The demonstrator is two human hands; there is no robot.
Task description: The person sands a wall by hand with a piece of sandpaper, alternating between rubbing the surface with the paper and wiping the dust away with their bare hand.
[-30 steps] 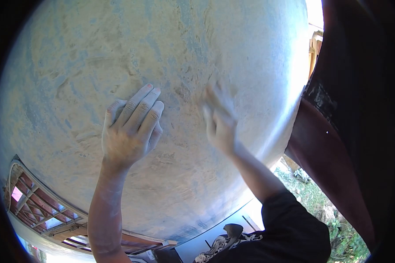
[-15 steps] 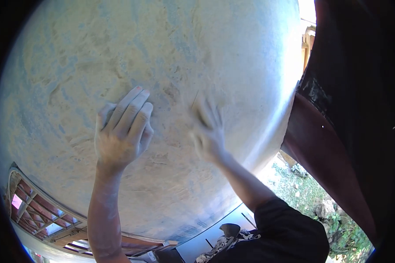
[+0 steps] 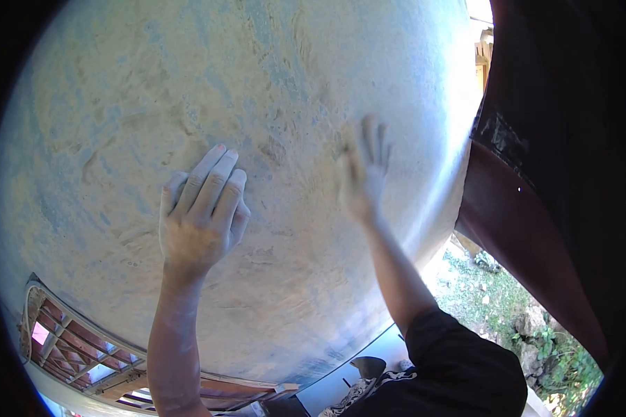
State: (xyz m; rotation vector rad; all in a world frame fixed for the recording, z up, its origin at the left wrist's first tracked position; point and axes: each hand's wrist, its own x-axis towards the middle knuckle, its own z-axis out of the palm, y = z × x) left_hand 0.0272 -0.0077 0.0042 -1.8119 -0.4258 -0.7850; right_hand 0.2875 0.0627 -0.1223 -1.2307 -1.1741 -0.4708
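Note:
Before me spreads a large, pale, curved panel (image 3: 278, 278) with blotchy grey, bluish and tan patches. My left hand (image 3: 202, 215), coated in pale dust, rests against its middle. Its fingers bend close together with the thumb tucked at the side; the palm side is hidden and I cannot tell what lies under it. To the right, my right hand (image 3: 366, 167) is blurred by motion over the panel, its fingers apart and nothing visible in them.
Below left, a framed opening (image 3: 83, 340) with crossbars is set in the panel. A dark red-brown sheet (image 3: 522, 243) rises along the right side. Beneath that are grass and rocks (image 3: 532, 326). A black sleeve (image 3: 459, 368) covers my right upper arm.
My right hand has swept up and to the right across the panel, away from the left hand. The left hand has stayed almost in place, with the whole view shifting slightly.

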